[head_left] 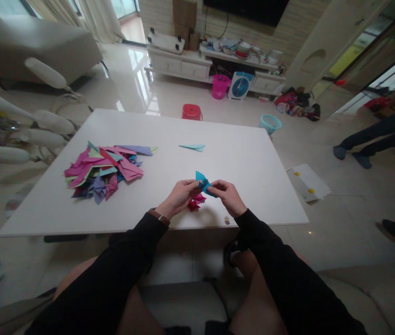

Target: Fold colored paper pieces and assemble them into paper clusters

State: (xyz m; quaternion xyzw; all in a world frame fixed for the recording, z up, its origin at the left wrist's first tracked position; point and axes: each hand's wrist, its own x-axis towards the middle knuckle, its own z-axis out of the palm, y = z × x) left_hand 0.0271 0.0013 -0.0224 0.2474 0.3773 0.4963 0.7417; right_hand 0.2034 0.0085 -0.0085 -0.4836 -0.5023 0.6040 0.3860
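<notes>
A blue folded-paper piece (pixel 203 182) is held up over the table between my two hands. My left hand (pixel 184 194) pinches its left side, and my right hand (pixel 228 195) pinches its lower right edge. Just beneath, small red and pink folded papers (pixel 194 203) lie on the white table (pixel 162 172), partly hidden by my left hand. Farther back rests a light-blue paper plane (pixel 193 147). To the left, a heap of folded paper pieces (pixel 105 170) in pink, purple, green and red is piled up.
A small sticker (pixel 227 220) is near the table's front edge. Beyond the table stand a red stool-like bucket (pixel 191 111), a teal basket (pixel 270 123), a pink bin (pixel 220 86) and a blue fan (pixel 241 85). A person's legs (pixel 378 132) show at right.
</notes>
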